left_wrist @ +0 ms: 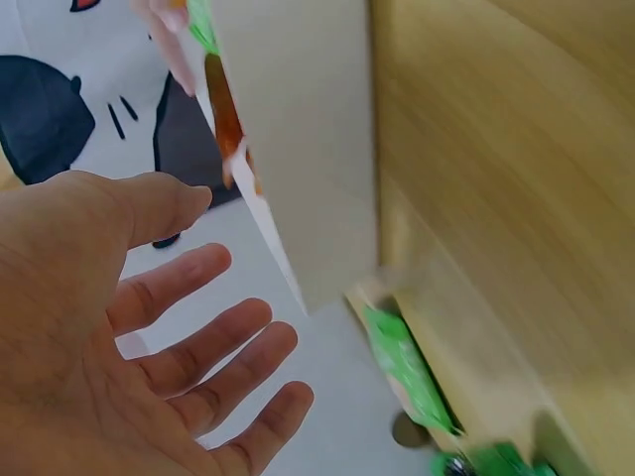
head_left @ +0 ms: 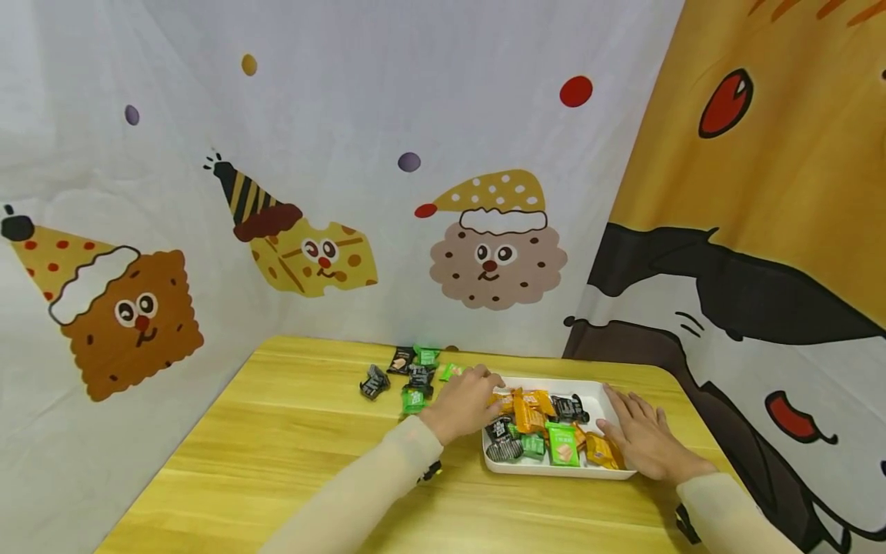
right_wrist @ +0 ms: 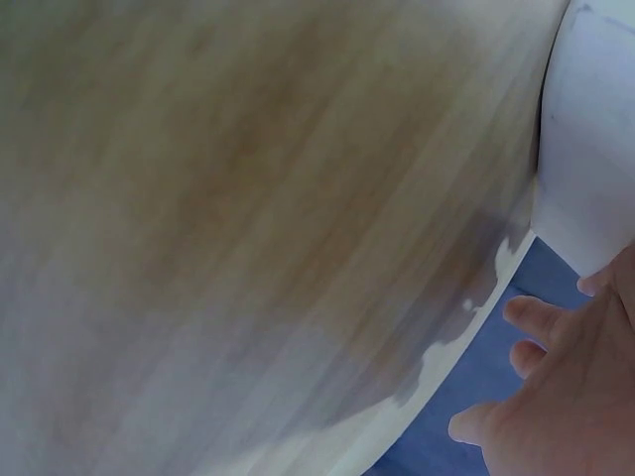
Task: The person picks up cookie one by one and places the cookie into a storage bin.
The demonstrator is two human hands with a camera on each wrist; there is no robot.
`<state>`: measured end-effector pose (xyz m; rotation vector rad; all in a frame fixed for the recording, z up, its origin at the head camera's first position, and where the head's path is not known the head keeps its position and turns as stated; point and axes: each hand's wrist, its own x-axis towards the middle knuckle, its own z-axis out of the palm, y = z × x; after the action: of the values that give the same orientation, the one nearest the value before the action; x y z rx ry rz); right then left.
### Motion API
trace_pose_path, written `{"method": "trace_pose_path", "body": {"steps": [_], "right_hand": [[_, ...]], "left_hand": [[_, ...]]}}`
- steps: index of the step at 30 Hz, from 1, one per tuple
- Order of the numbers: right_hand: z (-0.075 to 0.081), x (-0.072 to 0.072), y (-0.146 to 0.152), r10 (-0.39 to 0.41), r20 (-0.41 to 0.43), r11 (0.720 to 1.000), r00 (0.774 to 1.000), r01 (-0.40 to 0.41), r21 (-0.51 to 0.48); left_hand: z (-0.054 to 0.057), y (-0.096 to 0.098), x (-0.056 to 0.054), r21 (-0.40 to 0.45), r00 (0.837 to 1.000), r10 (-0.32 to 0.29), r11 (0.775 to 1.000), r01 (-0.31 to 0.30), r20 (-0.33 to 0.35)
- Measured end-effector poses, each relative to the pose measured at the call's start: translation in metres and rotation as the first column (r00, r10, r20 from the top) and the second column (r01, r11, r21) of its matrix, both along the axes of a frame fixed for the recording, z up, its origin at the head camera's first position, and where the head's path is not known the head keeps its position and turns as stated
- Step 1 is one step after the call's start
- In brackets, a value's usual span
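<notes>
A white rectangular tray [head_left: 561,470] holds several wrapped snacks, among them an orange packet [head_left: 529,415], a bright green packet [head_left: 564,446] and a black packet [head_left: 569,408]. My left hand [head_left: 465,405] is over the tray's left edge. In the left wrist view its relaxed, spread fingers [left_wrist: 233,342] show beside the tray's wall [left_wrist: 298,149] with nothing between them. At the other end, my right hand [head_left: 647,438] lies along the right rim, fingers extended. The right wrist view shows only part of that hand [right_wrist: 566,387] beside the tray's white wall [right_wrist: 595,129].
Left of the tray, several loose packets lie on the wooden table [head_left: 277,446], including a black packet [head_left: 374,382] and a green packet [head_left: 414,400]. A cartoon-printed cloth [head_left: 346,115] hangs behind the table's far edge.
</notes>
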<state>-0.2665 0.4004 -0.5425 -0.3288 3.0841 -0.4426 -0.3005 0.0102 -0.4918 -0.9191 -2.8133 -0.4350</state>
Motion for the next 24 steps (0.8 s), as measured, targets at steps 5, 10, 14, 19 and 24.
{"method": "trace_pose_path", "body": {"steps": [5,10,14,19,24], "right_hand": [[0.001,0.0,-0.001,0.001,0.001,1.0,1.0,-0.001,0.003],[0.002,0.001,-0.001,0.005,-0.002,1.0,1.0,-0.005,-0.001],[0.003,0.002,-0.001,0.005,-0.004,1.0,1.0,-0.005,0.001],[0.003,0.001,-0.001,0.0,0.002,1.0,1.0,0.0,0.009],[0.002,0.0,-0.001,-0.004,0.011,1.0,1.0,0.004,0.016]], "left_hand": [[-0.007,-0.024,-0.005,0.033,0.999,0.04,0.999,-0.04,-0.008],[-0.011,-0.051,-0.005,0.054,0.997,0.081,0.995,-0.08,-0.01],[-0.015,-0.071,-0.003,0.1,0.994,0.109,0.989,-0.107,-0.012],[-0.019,-0.095,0.002,0.122,0.991,0.136,0.983,-0.136,0.012],[-0.023,-0.113,0.006,0.103,0.982,0.186,0.976,-0.19,0.047]]}}
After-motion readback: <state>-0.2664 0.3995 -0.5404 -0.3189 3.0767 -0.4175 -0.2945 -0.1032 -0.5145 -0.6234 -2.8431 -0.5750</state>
